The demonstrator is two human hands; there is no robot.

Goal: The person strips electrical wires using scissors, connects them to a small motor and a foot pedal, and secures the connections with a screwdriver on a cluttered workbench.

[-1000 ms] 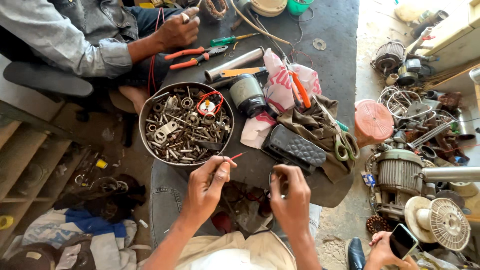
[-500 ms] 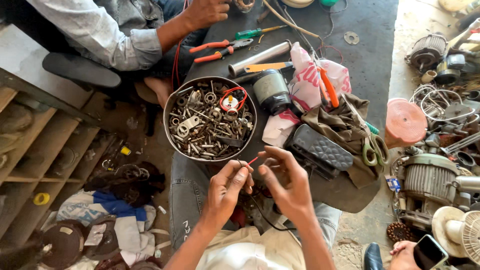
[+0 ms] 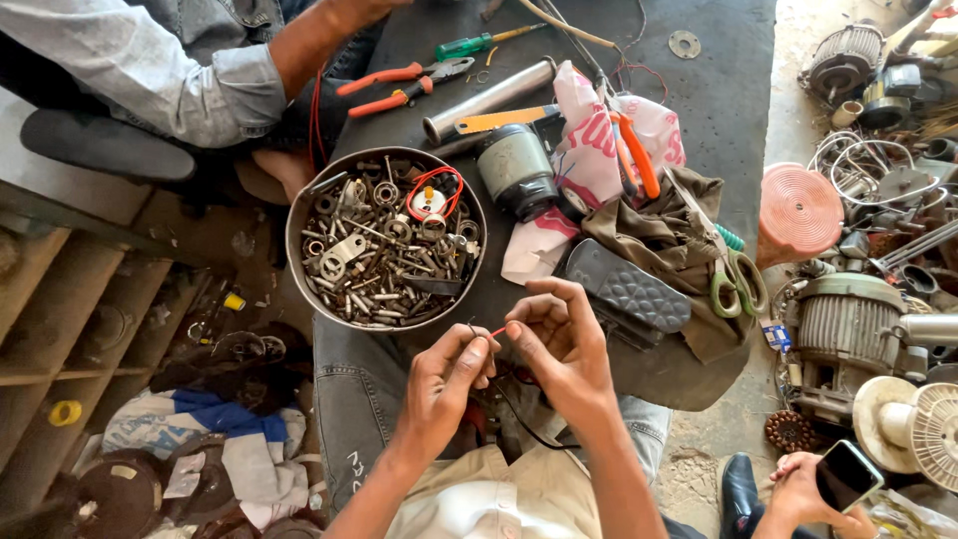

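Centrally, a thin red insulated wire (image 3: pixel 496 331) is being pinched between the left hand (image 3: pixel 446 384) and the right hand (image 3: pixel 562 337), both grips being closed on it just above the person's lap, at the near edge of the dark grey mat-covered worktop (image 3: pixel 718 90). A black lead (image 3: pixel 519 414) is being trailed down from the hands.

Just beyond the hands, a round metal bowl of nuts, bolts and washers (image 3: pixel 384 240) is being carried by the worktop, with a loop of red wire lying in it. To its right, a grey-green cylindrical motor part (image 3: pixel 516 170), a pink and white plastic bag (image 3: pixel 589 140), a black ribbed rubber pedal pad (image 3: pixel 626 287) and an olive-brown cloth (image 3: pixel 664 235) are being crowded together. Green-handled scissors (image 3: pixel 733 274) are lying on the cloth. Farther back, orange-handled pliers (image 3: pixel 399 85), a green-handled screwdriver (image 3: pixel 479 42) and a silver metal tube (image 3: pixel 489 100) are being kept near another person's grey sleeve (image 3: pixel 150 70).

At the left, wooden shelves (image 3: pixel 60 319) and heaped rags (image 3: pixel 200 439) are being seen below the worktop. At the right, the dusty floor is being taken up by an orange ribbed disc (image 3: pixel 798 210), a finned electric motor (image 3: pixel 848 329) and a white fan guard (image 3: pixel 923 424). At the lower right, a dark phone (image 3: pixel 848 475) is being held by a third person's hand (image 3: pixel 798 484).
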